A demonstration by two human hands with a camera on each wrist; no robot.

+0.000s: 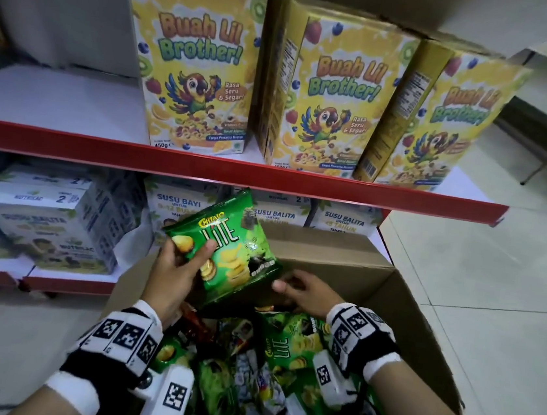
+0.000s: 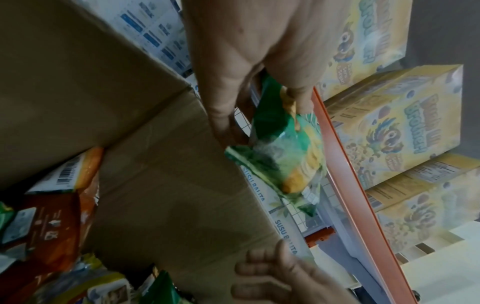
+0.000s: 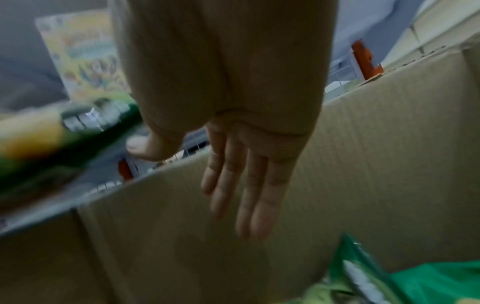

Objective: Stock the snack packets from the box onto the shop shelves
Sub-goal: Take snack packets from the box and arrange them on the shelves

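Note:
My left hand (image 1: 184,258) grips a green Chitato Lite snack packet (image 1: 226,246), thumb on its front, raised above the open cardboard box (image 1: 407,311). In the left wrist view the same packet (image 2: 283,156) is pinched between thumb and fingers (image 2: 223,115). My right hand (image 1: 303,292) hovers just right of the packet's lower corner with nothing in it; in the right wrist view its fingers (image 3: 246,193) hang straight before the box wall (image 3: 376,164). Several more green packets (image 1: 290,349) fill the box.
Above, a red-edged shelf (image 1: 235,169) carries three yellow cereal boxes (image 1: 333,91), with bare white shelf (image 1: 49,96) to their left. The lower shelf holds white milk-formula boxes (image 1: 49,216). Tiled floor (image 1: 497,267) lies to the right.

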